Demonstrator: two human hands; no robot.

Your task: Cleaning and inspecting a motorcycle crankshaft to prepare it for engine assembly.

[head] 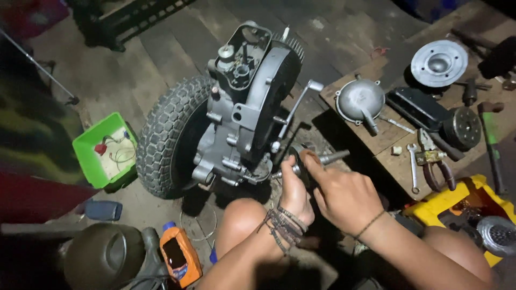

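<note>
Gripping the dark round part (296, 161) at the engine's (242, 107) four o'clock, left hand (294, 197) steadies it; right hand (344, 196) fingers (310, 159) pinch its rim (shaft (333, 157) protrudes).

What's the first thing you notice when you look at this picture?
A grey engine with a knobby tyre on its left stands in the middle of the floor. Just below it, the left hand and right hand grip a dark round part on a metal shaft. A bright green box glows at the left, and tools lie on boards at the right.
</note>
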